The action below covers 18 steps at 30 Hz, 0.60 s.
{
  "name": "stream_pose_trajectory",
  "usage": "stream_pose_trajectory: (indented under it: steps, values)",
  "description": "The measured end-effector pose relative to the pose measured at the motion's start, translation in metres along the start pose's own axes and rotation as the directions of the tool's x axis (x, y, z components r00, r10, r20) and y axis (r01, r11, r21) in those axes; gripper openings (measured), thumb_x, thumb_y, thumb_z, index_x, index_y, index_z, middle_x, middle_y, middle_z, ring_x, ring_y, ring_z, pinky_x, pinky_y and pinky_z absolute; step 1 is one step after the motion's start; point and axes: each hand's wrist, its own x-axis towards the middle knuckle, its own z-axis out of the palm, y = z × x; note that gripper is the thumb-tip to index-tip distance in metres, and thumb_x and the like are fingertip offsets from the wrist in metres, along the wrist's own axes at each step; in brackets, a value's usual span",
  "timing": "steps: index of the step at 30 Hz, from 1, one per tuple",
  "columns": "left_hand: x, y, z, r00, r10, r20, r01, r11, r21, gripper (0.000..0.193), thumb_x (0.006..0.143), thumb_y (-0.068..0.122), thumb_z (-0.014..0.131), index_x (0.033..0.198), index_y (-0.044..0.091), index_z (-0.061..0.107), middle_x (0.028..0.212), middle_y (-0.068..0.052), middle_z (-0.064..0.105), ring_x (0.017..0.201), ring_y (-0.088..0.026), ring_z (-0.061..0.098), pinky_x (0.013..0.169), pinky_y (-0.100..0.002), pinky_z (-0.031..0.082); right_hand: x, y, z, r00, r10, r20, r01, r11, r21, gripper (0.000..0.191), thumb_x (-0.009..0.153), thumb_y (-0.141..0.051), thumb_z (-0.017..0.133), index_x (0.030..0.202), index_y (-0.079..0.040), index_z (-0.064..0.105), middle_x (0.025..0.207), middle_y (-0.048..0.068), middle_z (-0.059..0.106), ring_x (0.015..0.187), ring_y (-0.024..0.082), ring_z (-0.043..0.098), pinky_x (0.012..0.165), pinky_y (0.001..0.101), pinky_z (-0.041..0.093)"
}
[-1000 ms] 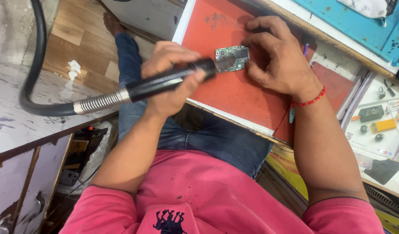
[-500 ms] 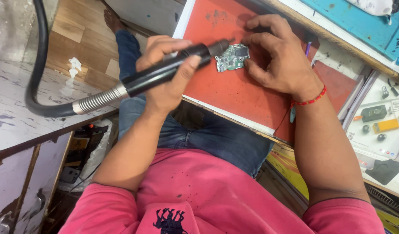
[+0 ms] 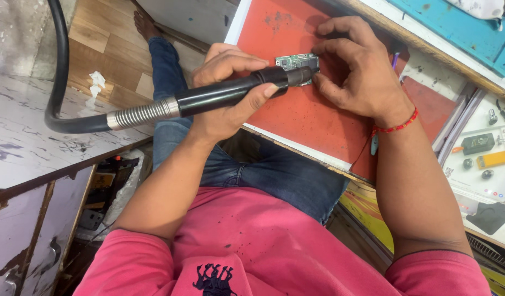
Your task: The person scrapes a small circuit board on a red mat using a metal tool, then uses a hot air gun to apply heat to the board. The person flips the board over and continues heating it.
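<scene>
My left hand (image 3: 219, 123) is shut on a black rotary-tool handpiece (image 3: 208, 98) that ends in a metal spring collar (image 3: 140, 114) and a thick black flexible hose (image 3: 58, 66). Its tip lies against the lower edge of a small green circuit board (image 3: 296, 60). The board rests on a red work mat (image 3: 302, 120). My right hand (image 3: 367, 77), with a red thread band at the wrist, pins the board down by its right side with the fingertips. The tool bit itself is hidden under the handpiece nose.
A white marbled counter (image 3: 22, 148) runs along the left, with wooden floor (image 3: 99, 55) and a crumpled tissue (image 3: 96, 82) beyond it. At the right lies a white sheet (image 3: 483, 159) with small parts and a black pad. A blue surface (image 3: 455, 33) sits at the top right.
My left hand has swung the handpiece tip up and to the right along the board's lower edge. My right hand keeps holding the board in place.
</scene>
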Motion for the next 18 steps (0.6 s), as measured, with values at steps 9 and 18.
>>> stream_pose_trajectory:
  steps: [9, 18]
  values:
    - [-0.0114, -0.0021, -0.0064, 0.99, -0.044, -0.131, 0.031, 0.994, -0.1, 0.019, 0.096, 0.018, 0.076, 0.104, 0.002, 0.069, 0.101, -0.009, 0.072, 0.105, -0.02, 0.063, 0.086, -0.029, 0.053, 0.0012, 0.0007, -0.0001, 1.0, 0.0, -0.008, 0.0, 1.0, 0.029, 0.035, 0.086, -0.008, 0.081, 0.118, 0.002, 0.069, 0.139, 0.016, 0.058, 0.132, 0.033, 0.06, 0.112, 0.0399, 0.053]
    - [-0.0096, -0.0024, -0.0058, 0.982, -0.083, -0.168, 0.066, 0.993, -0.101, 0.023, 0.098, 0.019, 0.078, 0.109, 0.001, 0.07, 0.107, -0.009, 0.07, 0.104, -0.02, 0.064, 0.091, -0.031, 0.052, 0.0043, -0.0002, -0.0002, 1.0, -0.001, -0.025, 0.002, 0.999, 0.044, 0.035, 0.086, -0.007, 0.079, 0.118, 0.002, 0.069, 0.138, 0.017, 0.059, 0.127, 0.033, 0.062, 0.108, 0.0387, 0.054]
